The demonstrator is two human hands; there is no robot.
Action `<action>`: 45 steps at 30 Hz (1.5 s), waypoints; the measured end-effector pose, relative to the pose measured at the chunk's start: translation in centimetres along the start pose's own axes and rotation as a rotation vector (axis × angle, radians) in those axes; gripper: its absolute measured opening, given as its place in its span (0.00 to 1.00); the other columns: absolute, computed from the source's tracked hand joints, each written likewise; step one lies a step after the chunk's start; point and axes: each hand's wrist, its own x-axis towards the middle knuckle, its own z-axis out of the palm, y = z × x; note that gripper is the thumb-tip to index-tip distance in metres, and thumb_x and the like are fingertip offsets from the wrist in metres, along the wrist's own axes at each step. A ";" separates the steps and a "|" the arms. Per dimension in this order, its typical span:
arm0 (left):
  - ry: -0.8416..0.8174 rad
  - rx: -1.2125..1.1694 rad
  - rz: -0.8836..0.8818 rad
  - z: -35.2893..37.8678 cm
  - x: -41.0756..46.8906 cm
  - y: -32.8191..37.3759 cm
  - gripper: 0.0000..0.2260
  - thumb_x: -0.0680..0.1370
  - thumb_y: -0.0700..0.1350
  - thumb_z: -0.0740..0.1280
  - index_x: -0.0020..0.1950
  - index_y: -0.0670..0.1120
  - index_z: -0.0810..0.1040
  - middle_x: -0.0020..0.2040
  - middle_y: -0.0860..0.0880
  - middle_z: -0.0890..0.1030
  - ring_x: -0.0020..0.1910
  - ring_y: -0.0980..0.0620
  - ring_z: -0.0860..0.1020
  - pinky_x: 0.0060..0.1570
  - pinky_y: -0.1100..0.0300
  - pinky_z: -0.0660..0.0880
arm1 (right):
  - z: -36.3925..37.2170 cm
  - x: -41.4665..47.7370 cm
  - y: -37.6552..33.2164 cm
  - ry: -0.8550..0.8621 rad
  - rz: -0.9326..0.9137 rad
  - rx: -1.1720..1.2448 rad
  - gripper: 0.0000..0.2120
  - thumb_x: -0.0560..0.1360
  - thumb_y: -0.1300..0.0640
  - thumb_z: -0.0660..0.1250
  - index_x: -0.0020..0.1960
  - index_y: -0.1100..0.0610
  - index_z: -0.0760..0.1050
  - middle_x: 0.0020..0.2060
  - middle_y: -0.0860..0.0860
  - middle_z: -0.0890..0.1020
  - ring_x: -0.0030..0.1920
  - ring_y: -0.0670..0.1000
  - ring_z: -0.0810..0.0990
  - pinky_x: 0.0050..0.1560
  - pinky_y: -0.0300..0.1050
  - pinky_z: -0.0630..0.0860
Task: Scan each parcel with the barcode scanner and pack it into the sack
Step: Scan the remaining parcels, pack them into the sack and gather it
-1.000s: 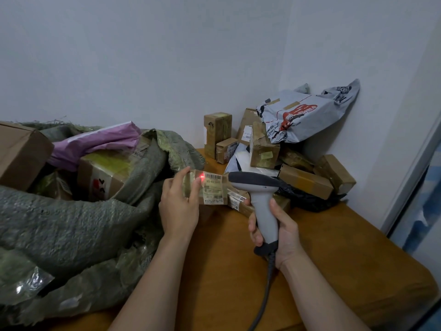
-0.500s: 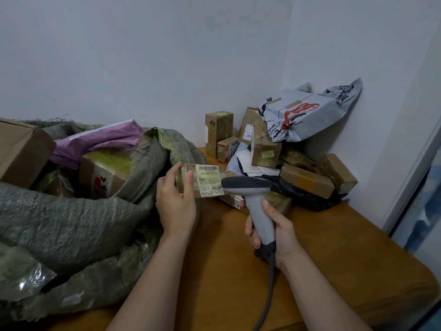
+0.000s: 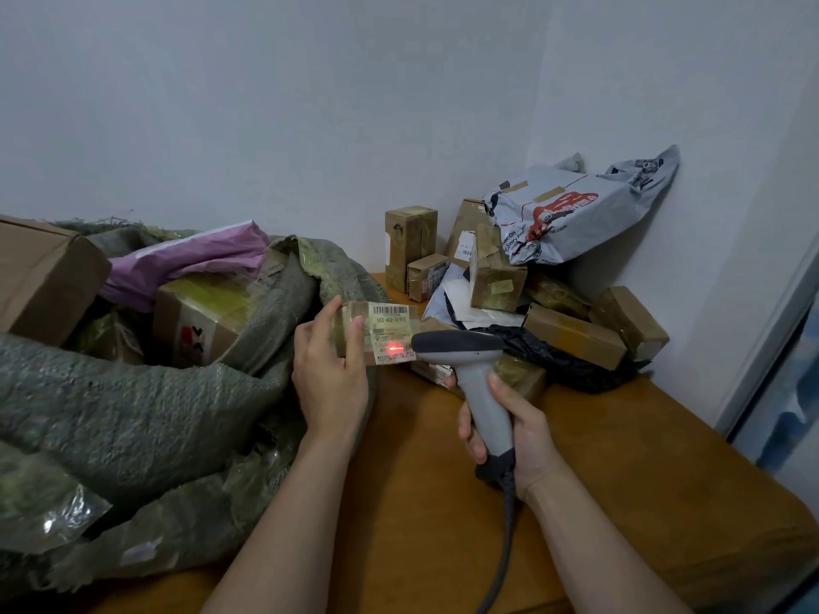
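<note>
Head view: left hand (image 3: 330, 378) pinches small taped cardboard parcel (image 3: 354, 334), right hand (image 3: 518, 432) grips grey pistol-shaped scanner (image 3: 469, 361); red beam (image 3: 395, 348) should rise onto barcode (image 3: 390, 309).

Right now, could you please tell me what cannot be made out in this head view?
All in the head view:
Small print on the parcel in the left hand: too small, part washed out by the red scan light.
Trigger of the scanner: hidden by the right hand.
Far end of the cable: cut off by the bottom edge.
Lower contents of the sack: hidden by its cloth.
</note>
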 end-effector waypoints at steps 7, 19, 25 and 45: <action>0.052 -0.069 0.050 -0.2 -0.5 1.2 0.12 0.83 0.53 0.66 0.64 0.51 0.75 0.57 0.52 0.75 0.52 0.56 0.76 0.51 0.51 0.78 | 0.4 -0.1 0.1 0.148 -0.040 -0.091 0.38 0.56 0.39 0.85 0.52 0.64 0.76 0.35 0.60 0.81 0.23 0.51 0.75 0.23 0.41 0.72; -0.135 0.134 0.208 -8.3 2.9 5.8 0.07 0.85 0.52 0.59 0.60 0.50 0.68 0.56 0.49 0.77 0.54 0.49 0.76 0.52 0.49 0.76 | 7.0 1.8 -1.7 0.013 -0.096 0.279 0.32 0.65 0.63 0.70 0.69 0.62 0.75 0.63 0.60 0.83 0.64 0.64 0.81 0.58 0.58 0.80; -0.312 0.254 0.146 -13.9 6.4 7.4 0.06 0.87 0.48 0.56 0.60 0.46 0.66 0.55 0.43 0.80 0.52 0.42 0.80 0.52 0.42 0.78 | 11.6 2.9 -2.1 -0.050 -0.070 0.344 0.26 0.65 0.61 0.69 0.63 0.58 0.83 0.61 0.59 0.84 0.63 0.62 0.78 0.49 0.45 0.82; -0.502 0.649 0.178 -20.5 10.2 5.4 0.40 0.73 0.54 0.76 0.80 0.55 0.60 0.70 0.43 0.70 0.65 0.38 0.75 0.60 0.49 0.75 | 22.3 4.6 -0.4 -0.094 0.029 -0.115 0.23 0.59 0.55 0.74 0.53 0.59 0.80 0.46 0.57 0.83 0.45 0.55 0.84 0.45 0.46 0.81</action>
